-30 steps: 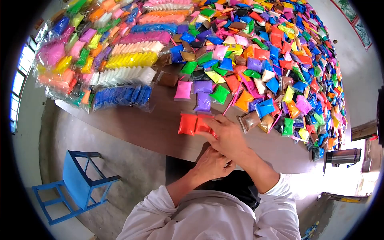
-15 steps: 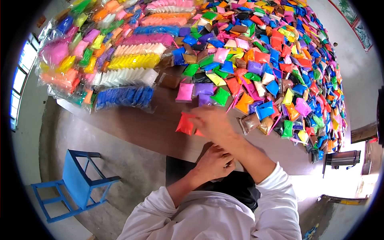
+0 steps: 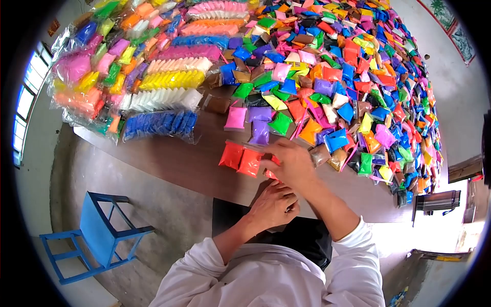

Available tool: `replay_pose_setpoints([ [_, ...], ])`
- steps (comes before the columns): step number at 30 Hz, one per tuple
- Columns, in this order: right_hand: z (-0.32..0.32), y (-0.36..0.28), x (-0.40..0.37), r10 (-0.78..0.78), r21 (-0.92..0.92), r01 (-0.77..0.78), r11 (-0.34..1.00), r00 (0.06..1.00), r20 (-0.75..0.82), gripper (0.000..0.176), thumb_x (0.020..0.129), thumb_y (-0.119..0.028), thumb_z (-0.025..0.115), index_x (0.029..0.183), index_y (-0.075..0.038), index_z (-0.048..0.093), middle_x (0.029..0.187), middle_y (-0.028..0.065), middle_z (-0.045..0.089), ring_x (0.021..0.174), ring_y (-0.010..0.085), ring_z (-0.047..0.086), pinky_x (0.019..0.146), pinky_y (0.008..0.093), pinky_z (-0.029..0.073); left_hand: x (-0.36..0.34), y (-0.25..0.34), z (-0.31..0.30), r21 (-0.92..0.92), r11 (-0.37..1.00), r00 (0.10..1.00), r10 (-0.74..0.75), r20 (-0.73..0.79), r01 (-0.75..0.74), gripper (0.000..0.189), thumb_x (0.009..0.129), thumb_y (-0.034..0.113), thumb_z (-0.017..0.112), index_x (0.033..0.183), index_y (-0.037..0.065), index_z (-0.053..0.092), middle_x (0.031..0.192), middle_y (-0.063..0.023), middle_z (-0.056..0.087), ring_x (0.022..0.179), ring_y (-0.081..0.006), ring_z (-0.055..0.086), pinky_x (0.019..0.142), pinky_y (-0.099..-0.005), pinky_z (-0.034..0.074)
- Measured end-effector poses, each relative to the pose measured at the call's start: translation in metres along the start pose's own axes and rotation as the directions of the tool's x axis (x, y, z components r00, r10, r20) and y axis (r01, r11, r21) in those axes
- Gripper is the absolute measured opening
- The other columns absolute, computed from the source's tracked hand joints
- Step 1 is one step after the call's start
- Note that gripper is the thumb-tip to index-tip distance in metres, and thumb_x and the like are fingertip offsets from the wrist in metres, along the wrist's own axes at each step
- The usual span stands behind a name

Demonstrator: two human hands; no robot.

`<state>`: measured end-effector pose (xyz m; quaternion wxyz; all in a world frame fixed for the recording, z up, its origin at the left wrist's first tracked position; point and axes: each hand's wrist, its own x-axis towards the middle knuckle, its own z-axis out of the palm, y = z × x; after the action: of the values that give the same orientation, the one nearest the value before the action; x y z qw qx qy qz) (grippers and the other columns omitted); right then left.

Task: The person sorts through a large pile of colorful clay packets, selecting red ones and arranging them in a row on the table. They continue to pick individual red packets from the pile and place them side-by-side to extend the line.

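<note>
Two small clear packets of red material lie side by side on the table's near part, the left red packet and the right red packet. My right hand is just right of them, its fingers pinched on another red packet, mostly covered by the fingers. Below it, my left hand is curled close to my body at the table's edge. A bit of red packet shows at its fingertips; the rest is hidden. A purple packet and a pink packet lie just beyond.
A large heap of mixed coloured packets covers the table's right and far side. Bagged rows, such as the blue row, sit at the left beside more filled bags. A blue chair stands on the floor at left.
My right hand has drawn back to the right, uncovering the second red packet, now fully visible beside the first. My left hand has stayed nearly in place.
</note>
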<state>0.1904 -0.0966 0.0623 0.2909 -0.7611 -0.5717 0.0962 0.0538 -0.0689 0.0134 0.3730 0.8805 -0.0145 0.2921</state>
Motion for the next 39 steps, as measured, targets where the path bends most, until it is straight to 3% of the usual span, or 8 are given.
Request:
replay_pose_setpoints([
  [9,0.003,0.022,-0.034,0.049,-0.05,-0.051,0.997,0.997,-0.052,0.051,0.075,-0.021,0.085,0.121,-0.008,0.069,0.108,0.0153,0.066,0.085,0.0344,0.069,0.077,0.0427,0.056,0.004,0.0,0.0,0.023,1.0,0.998,0.016,0.061,-0.017,0.013,0.073,0.009,0.068,0.065,0.003,0.061,0.073,-0.0104,0.063,0.078,-0.0288,0.063,0.084,-0.0416,0.05],
  [20,-0.025,0.092,0.058,0.089,0.023,-0.086,0.996,0.938,-0.336,0.013,0.086,-0.015,0.071,0.091,-0.003,0.07,0.09,0.0198,0.07,0.082,0.041,0.069,0.074,0.0486,0.055,0.005,0.002,0.0,0.059,0.998,0.998,-0.016,0.062,0.012,0.015,0.074,0.007,0.068,0.062,0.003,0.059,0.066,-0.0096,0.06,0.071,-0.0286,0.061,0.074,-0.0405,0.05],
  [30,-0.014,0.088,0.084,0.177,-0.482,-0.311,0.819,0.937,-0.303,0.032,0.079,-0.03,0.077,0.095,-0.004,0.067,0.087,0.0197,0.071,0.084,0.0374,0.071,0.075,0.0484,0.056,0.001,-0.002,0.003,0.039,0.997,0.998,-0.066,-0.022,0.067,0.013,0.074,0.004,0.068,0.067,0.002,0.057,0.072,-0.0107,0.061,0.073,-0.0308,0.06,0.075,-0.041,0.05],
  [33,-0.026,0.091,0.081,0.251,-0.394,-0.359,0.846,0.921,-0.299,0.029,0.08,-0.028,0.074,0.093,-0.003,0.067,0.085,0.0203,0.07,0.083,0.0371,0.071,0.074,0.045,0.056,0.001,-0.003,0.001,-0.029,0.997,0.997,-0.073,-0.03,0.072,0.016,0.076,0.004,0.068,0.067,0.001,0.055,0.072,-0.0113,0.059,0.073,-0.0319,0.059,0.074,-0.0414,0.05],
  [35,-0.044,0.085,0.068,0.284,0.077,-0.279,0.957,0.853,-0.438,0.021,0.084,-0.021,0.069,0.087,-0.001,0.064,0.076,0.0132,0.067,0.071,0.0288,0.068,0.065,0.0398,0.052,0.001,-0.002,-0.002,-0.123,0.986,0.992,-0.119,-0.046,0.113,0.019,0.081,0.005,0.066,0.068,0.0,0.054,0.071,-0.0117,0.057,0.072,-0.0324,0.057,0.072,-0.0399,0.048],
  [36,-0.051,0.092,0.063,0.316,0.429,-0.178,0.886,0.908,-0.276,0.012,0.089,-0.014,0.064,0.086,-0.003,0.063,0.074,0.0027,0.063,0.065,0.0172,0.06,0.06,0.0332,0.045,0.002,-0.001,-0.004,-0.131,0.985,0.992,-0.117,-0.048,0.11,0.019,0.081,0.005,0.066,0.068,0.0,0.054,0.071,-0.0117,0.057,0.072,-0.0324,0.057,0.072,-0.0399,0.048],
  [37,-0.053,0.096,0.053,0.322,0.423,-0.186,0.887,0.905,-0.278,0.012,0.089,-0.014,0.064,0.086,-0.003,0.063,0.074,0.0027,0.063,0.065,0.0172,0.06,0.06,0.0332,0.045,0.001,-0.001,-0.007,-0.162,0.974,0.986,-0.166,-0.019,0.16,0.019,0.084,0.007,0.066,0.07,-0.001,0.056,0.072,-0.0125,0.059,0.073,-0.0331,0.058,0.072,-0.0415,0.049],
  [39,-0.06,0.085,0.02,0.418,0.867,-0.174,0.467,0.908,-0.043,0.007,0.092,-0.01,0.061,0.087,-0.006,0.062,0.078,-0.003,0.059,0.067,0.0097,0.052,0.058,0.029,0.04,0.002,-0.001,-0.01,-0.204,0.957,0.978,-0.206,0.022,0.206,0.019,0.087,0.009,0.065,0.072,-0.001,0.058,0.073,-0.0134,0.06,0.075,-0.0337,0.059,0.072,-0.043,0.049],
])
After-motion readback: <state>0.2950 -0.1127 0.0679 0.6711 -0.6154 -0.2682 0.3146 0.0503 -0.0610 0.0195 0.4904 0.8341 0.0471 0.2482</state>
